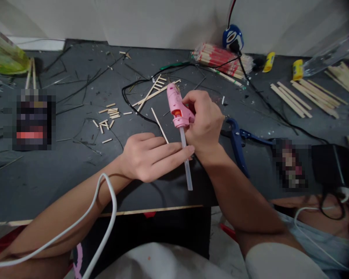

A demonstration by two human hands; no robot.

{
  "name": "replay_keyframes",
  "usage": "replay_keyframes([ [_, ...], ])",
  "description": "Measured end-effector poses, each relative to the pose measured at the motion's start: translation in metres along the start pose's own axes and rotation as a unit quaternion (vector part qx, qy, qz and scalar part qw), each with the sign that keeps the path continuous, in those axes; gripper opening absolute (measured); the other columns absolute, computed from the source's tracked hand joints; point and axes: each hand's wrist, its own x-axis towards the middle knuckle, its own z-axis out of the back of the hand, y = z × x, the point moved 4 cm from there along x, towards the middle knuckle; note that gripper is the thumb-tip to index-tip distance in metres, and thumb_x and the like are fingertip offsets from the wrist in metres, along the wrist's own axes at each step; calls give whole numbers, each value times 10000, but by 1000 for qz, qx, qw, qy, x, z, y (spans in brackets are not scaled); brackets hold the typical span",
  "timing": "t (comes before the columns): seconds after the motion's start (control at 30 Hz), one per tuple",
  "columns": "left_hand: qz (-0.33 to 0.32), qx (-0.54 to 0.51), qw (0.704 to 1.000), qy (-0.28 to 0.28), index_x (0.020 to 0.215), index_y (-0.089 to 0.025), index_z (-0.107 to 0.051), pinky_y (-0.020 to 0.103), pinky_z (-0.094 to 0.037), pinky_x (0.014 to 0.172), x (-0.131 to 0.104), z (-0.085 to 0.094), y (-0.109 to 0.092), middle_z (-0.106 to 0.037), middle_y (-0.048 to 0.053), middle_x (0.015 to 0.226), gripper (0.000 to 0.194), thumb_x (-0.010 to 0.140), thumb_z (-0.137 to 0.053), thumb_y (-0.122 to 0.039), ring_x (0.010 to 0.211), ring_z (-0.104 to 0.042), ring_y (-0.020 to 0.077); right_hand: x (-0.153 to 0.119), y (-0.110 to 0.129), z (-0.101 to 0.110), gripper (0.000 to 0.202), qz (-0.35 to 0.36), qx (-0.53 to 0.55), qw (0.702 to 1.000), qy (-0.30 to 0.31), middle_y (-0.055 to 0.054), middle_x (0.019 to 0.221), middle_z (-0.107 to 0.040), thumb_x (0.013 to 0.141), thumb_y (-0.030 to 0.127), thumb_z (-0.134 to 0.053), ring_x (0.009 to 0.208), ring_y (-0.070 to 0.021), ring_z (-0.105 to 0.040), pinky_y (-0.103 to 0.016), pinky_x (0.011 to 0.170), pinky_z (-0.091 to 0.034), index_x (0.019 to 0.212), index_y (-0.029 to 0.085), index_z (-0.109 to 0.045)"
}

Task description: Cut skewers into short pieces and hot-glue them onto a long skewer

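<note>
My right hand [205, 118] is closed round the handle of a pink glue gun [177, 104], whose nozzle points away from me. A long translucent glue stick [188, 176] sticks out of its back end towards me. The fingers of my left hand [154, 155] are stretched out, with the fingertips against the glue stick. Just beyond the nozzle lies a small ladder-like frame of thin wooden sticks [151, 94]. One loose thin stick [159, 124] lies beside my left hand. Short cut pieces of wood [113, 112] are scattered to the left.
Blue pliers [237, 145] lie right of my right hand. A black cable [258, 93] crosses the dark table [75, 170]. Wrapped sticks [218, 60] and bare wooden sticks [291, 100] lie at the back and right. A black box-shaped object [327, 162] sits near the right edge.
</note>
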Motion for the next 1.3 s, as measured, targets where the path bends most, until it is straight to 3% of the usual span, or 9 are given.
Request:
replay_keyframes([
  [0.17,-40,-38,998,8,1146,-194,-770,288,-445,491,8,2,-9,-820,23,1024,247,900,-778,-209,649,-674,108,3,-3,2,319,-25,-20,999,-10,-70,956,-689,1012,529,-510,846,-218,-649,-387,799,-459,1037,218,-576],
  [0.27,-50,-52,997,-9,1182,-227,-753,281,-434,479,9,2,-11,-813,15,1010,274,909,-766,-211,618,-653,100,6,-14,3,337,-88,7,996,-24,-41,883,-661,952,561,-625,784,-203,-606,-395,774,-467,932,231,-561],
  [0.37,12,-67,998,-12,1329,-260,-680,258,-444,520,1,-7,1,-799,-13,926,402,933,-729,-209,607,-652,86,10,-31,0,408,-177,98,979,-25,-3,774,-605,887,607,-732,737,-184,-578,-381,755,-502,822,242,-561],
  [0.4,74,-63,994,-45,1336,-242,-672,250,-450,546,-4,-8,10,-782,-15,854,407,934,-717,-195,610,-660,89,10,-36,-3,424,-204,146,968,-23,9,735,-588,862,618,-760,706,-172,-566,-363,723,-508,803,241,-574],
  [0.47,160,-76,983,-54,1275,-190,-698,221,-447,562,-13,-15,26,-753,-11,771,343,933,-702,-167,591,-653,76,11,-43,-9,428,-256,262,930,-5,36,642,-552,823,625,-800,598,-140,-514,-311,592,-473,795,239,-618],
  [0.6,258,-112,955,-94,1061,-164,-768,169,-462,564,-22,-20,47,-777,-1,755,156,914,-719,-141,549,-625,49,11,-41,-16,347,-341,456,821,47,64,514,-486,798,481,-847,443,-92,-393,-267,436,-290,718,229,-622],
  [0.73,297,-136,940,-95,992,-154,-783,153,-468,554,-22,-23,48,-753,-11,689,105,924,-704,-162,520,-605,43,14,-29,-15,230,-347,591,723,90,71,570,-478,776,244,-762,449,-66,-384,-277,520,-307,696,217,-548],
  [0.87,302,-159,937,-72,969,-155,-791,165,-446,543,-23,-29,44,-696,-25,622,96,915,-717,-181,506,-581,49,14,-23,-17,196,-345,680,635,128,90,661,-471,692,138,-698,445,-48,-374,-281,569,-301,782,211,-540],
  [1.3,326,-165,929,-51,1013,-183,-792,189,-411,534,-28,-32,45,-670,-32,614,131,940,-691,-222,493,-530,54,10,-15,-25,179,-325,721,582,190,104,634,-410,729,184,-643,403,-48,-294,-280,530,-299,801,224,-483],
])
